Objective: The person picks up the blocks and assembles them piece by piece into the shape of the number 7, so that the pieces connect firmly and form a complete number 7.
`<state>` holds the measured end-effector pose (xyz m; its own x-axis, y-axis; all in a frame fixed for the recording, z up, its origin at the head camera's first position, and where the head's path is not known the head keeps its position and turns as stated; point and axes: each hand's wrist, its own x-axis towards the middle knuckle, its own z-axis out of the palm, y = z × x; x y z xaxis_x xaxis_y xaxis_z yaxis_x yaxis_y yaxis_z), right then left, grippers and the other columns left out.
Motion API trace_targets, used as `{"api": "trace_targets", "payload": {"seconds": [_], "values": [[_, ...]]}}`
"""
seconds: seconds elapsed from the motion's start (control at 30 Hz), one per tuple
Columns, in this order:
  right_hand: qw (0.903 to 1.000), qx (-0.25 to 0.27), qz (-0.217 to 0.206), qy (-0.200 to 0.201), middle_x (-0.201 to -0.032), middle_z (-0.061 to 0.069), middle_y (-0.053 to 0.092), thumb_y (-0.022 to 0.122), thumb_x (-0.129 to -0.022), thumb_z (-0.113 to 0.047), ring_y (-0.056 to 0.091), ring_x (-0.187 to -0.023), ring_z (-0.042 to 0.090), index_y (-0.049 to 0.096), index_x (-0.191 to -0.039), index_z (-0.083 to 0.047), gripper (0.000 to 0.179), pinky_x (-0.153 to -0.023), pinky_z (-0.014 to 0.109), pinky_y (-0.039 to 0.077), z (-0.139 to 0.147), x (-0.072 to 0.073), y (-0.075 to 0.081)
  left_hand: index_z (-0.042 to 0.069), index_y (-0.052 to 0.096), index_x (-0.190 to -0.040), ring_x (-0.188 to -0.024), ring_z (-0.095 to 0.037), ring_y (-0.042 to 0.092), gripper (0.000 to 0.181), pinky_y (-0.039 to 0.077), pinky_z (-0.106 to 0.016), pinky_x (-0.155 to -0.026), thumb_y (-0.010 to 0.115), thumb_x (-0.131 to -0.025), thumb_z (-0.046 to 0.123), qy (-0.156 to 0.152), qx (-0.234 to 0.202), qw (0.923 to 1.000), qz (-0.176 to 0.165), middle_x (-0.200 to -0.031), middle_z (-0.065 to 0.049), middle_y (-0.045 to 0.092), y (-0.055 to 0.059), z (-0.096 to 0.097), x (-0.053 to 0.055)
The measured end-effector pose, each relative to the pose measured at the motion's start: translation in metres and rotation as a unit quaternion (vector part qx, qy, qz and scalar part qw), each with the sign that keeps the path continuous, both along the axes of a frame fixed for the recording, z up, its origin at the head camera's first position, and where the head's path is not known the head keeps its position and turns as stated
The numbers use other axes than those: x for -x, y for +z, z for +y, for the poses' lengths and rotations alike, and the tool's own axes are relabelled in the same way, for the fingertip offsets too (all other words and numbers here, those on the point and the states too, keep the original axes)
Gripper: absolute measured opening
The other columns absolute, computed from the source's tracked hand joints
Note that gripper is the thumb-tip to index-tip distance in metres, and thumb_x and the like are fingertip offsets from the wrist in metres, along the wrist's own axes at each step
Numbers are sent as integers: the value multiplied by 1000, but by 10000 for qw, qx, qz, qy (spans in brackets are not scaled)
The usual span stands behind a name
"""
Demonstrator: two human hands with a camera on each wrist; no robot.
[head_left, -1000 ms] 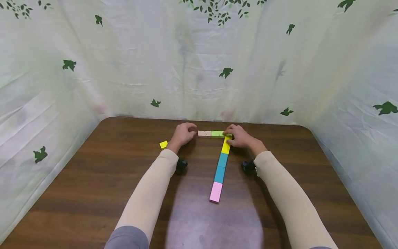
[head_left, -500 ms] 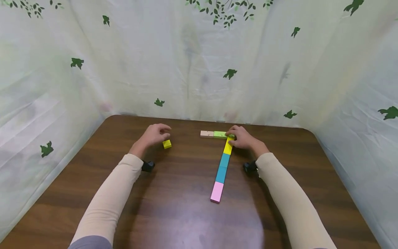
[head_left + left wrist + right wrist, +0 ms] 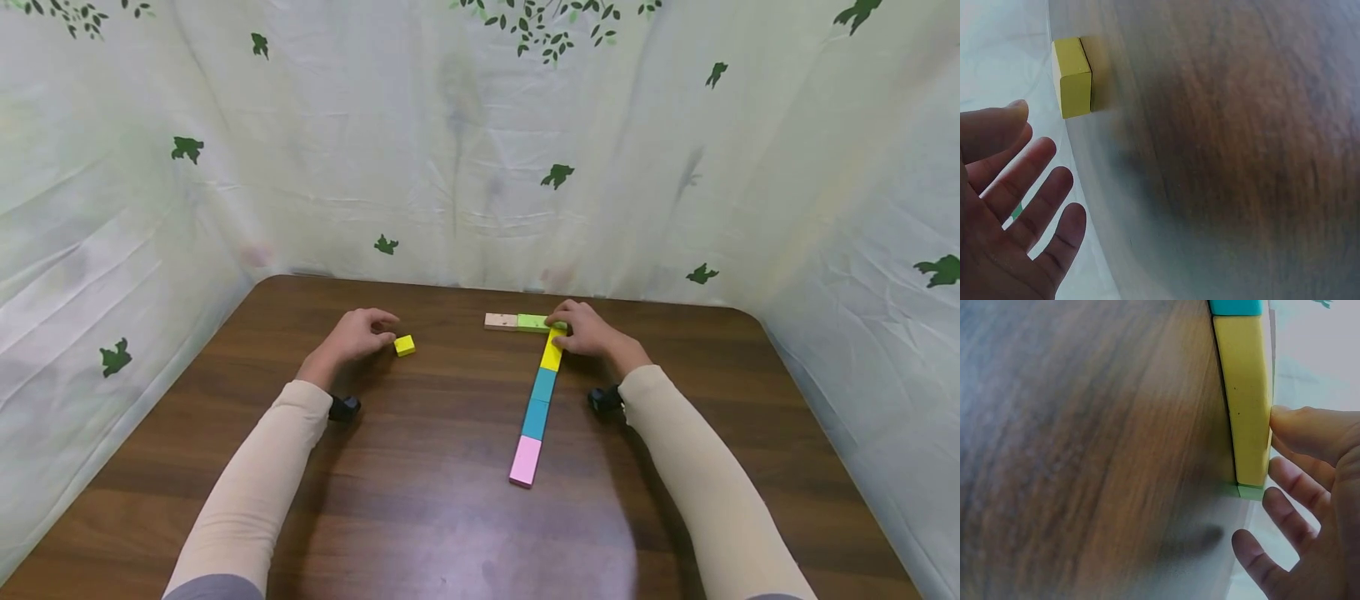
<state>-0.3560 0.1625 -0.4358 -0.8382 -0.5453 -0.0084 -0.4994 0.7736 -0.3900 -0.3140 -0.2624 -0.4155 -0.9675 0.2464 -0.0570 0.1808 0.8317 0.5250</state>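
My left hand (image 3: 352,337) is beside a small yellow block (image 3: 405,346) on the left of the table, its fingertips near the block's left side. In the left wrist view, its fingers are spread and hold nothing, with the yellow block (image 3: 1076,78) beyond the thumb. At the corner of a block line, my right hand (image 3: 588,329) touches a yellow block (image 3: 1247,400) with the thumb, while its other fingers extend over the end of a light green block (image 3: 532,322). Those fingers look loosely spread in the right wrist view.
From the yellow block, two teal blocks (image 3: 535,419) and a pink block (image 3: 525,461) run toward me. A pale pinkish block (image 3: 501,321) adjoins the green one's left end. The brown wooden table (image 3: 450,517) meets a pale patterned curtain (image 3: 315,192) behind.
My left hand has moved left, away from the pale block's end and over to the left side of the small yellow block. The right hand has stayed at the corner.
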Motion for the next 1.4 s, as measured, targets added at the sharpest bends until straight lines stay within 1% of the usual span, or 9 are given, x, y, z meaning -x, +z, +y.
{"api": "trace_targets", "payload": {"seconds": [0.3, 0.53, 0.7, 0.8, 0.93, 1.17, 1.4], "values": [[10000, -28, 61, 47, -136, 19, 51, 59, -94, -16, 44, -124, 39, 62, -133, -5, 40, -106, 54, 39, 0, 0, -1, 4, 61, -132, -115, -36, 61, 40, 51, -51, -98, 59, -96, 20, -119, 180, 9997, -58, -130, -22, 63, -6, 0, -1], [10000, 1, 62, 51, -135, 19, 51, 60, -94, -15, 44, -122, 39, 62, -132, -5, 39, -104, 53, 40, 0, 0, 0, 4, 60, -134, -113, -35, 61, 46, 50, -49, -98, 66, -93, 24, -352, 245, 9990, -142, -129, -22, 64, -11, 3, -1], [10000, 0, 39, 64, -136, 20, 50, 59, -94, -15, 43, -124, 39, 62, -132, -5, 40, -105, 54, 39, 0, 0, 0, 3, 62, -131, -111, -33, 60, 47, 48, -49, -99, 71, -90, 22, -468, 313, 9984, -25, -126, -20, 64, -14, 7, -1], [10000, 2, 33, 47, -136, 20, 49, 59, -94, -15, 43, -124, 40, 62, -132, -5, 39, -105, 54, 39, 0, -1, 1, 3, 62, -131, -111, -33, 58, 44, 47, -50, -100, 70, -90, 18, -463, 397, 9981, 15, -126, -20, 63, -15, 8, -1], [10000, 2, 7, 33, -137, 20, 49, 59, -95, -15, 43, -124, 40, 61, -133, -5, 40, -105, 54, 39, -1, -2, 2, 4, 62, -132, -112, -33, 56, 44, 46, -50, -102, 69, -91, 17, -395, 471, 9981, -50, -128, -20, 62, -16, 8, 0], [10000, 23, 13, 43, -137, 20, 48, 58, -95, -16, 42, -124, 40, 61, -133, -4, 40, -105, 54, 39, -1, -1, 1, 4, 62, -132, -111, -33, 56, 43, 46, -50, -103, 67, -91, 15, -356, 506, 9981, -74, -127, -20, 62, -13, 10, 1], [10000, -9, -26, 23, -137, 20, 49, 59, -95, -16, 42, -124, 39, 61, -134, -5, 41, -105, 54, 39, -1, -1, 1, 3, 62, -132, -111, -33, 57, 42, 46, -50, -103, 67, -92, 14, -366, 459, 9982, -72, -126, -20, 62, -14, 11, 0]]}}
